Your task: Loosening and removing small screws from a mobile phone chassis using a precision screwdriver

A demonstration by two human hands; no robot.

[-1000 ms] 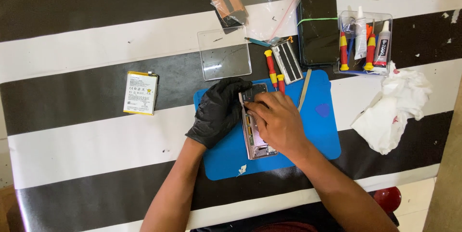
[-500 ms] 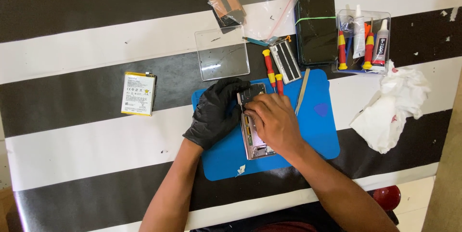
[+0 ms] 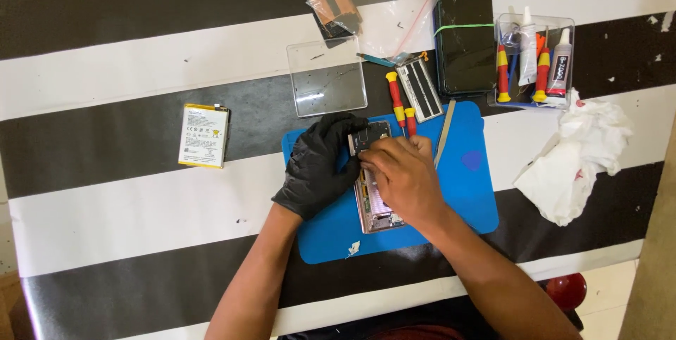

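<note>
Both hands rest on an opened rectangular phone body (image 3: 374, 202) lying on a blue rubber mat (image 3: 465, 192). Left hand (image 3: 320, 164), in a black glove, clasps the phone's edge; bare right hand (image 3: 401, 178) pinches at its top, though what the fingertips hold cannot be told.

Opened phone (image 3: 377, 202) mostly under right hand (image 3: 401, 178)

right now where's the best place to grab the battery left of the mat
Likely grip the battery by its two long edges, coming from straight above. It lies flat on the table, label up, with bare cloth on every side, so the thin long sides seem easiest to pinch.
</note>
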